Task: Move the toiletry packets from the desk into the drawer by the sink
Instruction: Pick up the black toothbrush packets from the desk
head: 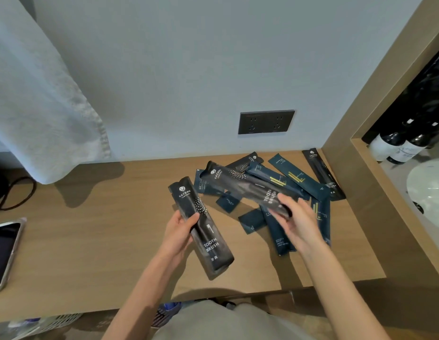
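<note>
The left hand grips a black toothbrush packet between curled fingers and thumb, with the packet's top end pointing to eleven o'clock. The right hand pinches the lower end of a second toothbrush packet, which stretches away toward ten o'clock. The other packets, dark blue and black, lie heaped on the wooden desk under and around the right hand, at two o'clock from the left, with a dark wall socket at twelve o'clock above them.

A white towel hangs left of the socket, 2 bottles right.
</note>
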Available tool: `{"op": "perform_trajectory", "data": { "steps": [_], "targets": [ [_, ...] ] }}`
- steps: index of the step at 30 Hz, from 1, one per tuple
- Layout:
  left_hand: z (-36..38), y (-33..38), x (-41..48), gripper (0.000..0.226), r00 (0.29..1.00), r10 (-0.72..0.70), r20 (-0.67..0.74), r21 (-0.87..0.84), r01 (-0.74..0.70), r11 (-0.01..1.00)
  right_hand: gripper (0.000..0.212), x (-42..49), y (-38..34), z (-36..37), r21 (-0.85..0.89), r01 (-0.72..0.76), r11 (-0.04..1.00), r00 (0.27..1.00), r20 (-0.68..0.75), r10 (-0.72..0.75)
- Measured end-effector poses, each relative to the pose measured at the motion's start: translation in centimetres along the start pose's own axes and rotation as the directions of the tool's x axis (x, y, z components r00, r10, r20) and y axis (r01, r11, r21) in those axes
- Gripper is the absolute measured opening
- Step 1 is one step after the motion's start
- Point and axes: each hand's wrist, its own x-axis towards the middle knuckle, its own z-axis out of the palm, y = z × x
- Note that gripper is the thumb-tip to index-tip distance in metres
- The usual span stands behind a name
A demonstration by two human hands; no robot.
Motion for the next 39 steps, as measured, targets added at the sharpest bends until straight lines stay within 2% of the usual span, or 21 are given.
{"op": "perform_trajectory", "data": {
  "steps": [5,8,13,18,22,27,32,39],
  "targets": [
    [2.0,0.4,0.1,0.017,0.995,-0.053,0.085,-0.206,0.069,0.976,0.032,-0.5,3.6,1.4,-0.109,-0.103,0.989,0.992,0.063,0.111],
    [2.3,0.7,0.1,0.014,0.994,-0.062,0.091,-0.255,0.083,0.963,0.025,-0.9,5.2,1.4,-0.207,-0.071,0.976,0.991,0.1,0.094],
    [2.1,0.2,0.2,0.021,0.995,-0.054,0.08,-0.246,0.072,0.967,0.026,-1.4,6.1,1.2,-0.432,0.067,0.899,0.99,0.141,-0.006],
    [2.0,-0.3,0.5,0.035,0.995,-0.011,0.098,-0.214,0.032,0.976,0.031,-1.5,6.6,1.2,-0.521,0.05,0.852,0.979,0.196,0.062],
    [1.9,-0.3,0.5,0.039,0.996,0.042,0.074,-0.09,-0.035,0.995,0.033,-1.3,7.1,1.2,-0.62,0.09,0.779,0.96,0.262,0.098],
    [1.9,0.1,1.0,0.042,0.993,0.111,0.024,0.067,-0.113,0.991,0.027,-0.8,6.9,1.3,-0.75,0.262,0.607,0.923,0.379,0.071],
    [1.4,2.0,1.3,0.048,0.977,0.209,-0.038,0.179,-0.199,0.963,0.017,1.6,4.5,2.1,-0.785,0.389,0.482,0.884,0.465,0.045],
    [-0.6,5.9,1.5,0.044,0.972,0.234,0.0,0.162,-0.231,0.959,0.034,12.1,-0.4,4.6,-0.879,0.437,0.189,0.897,0.441,-0.025]
  ]
}}
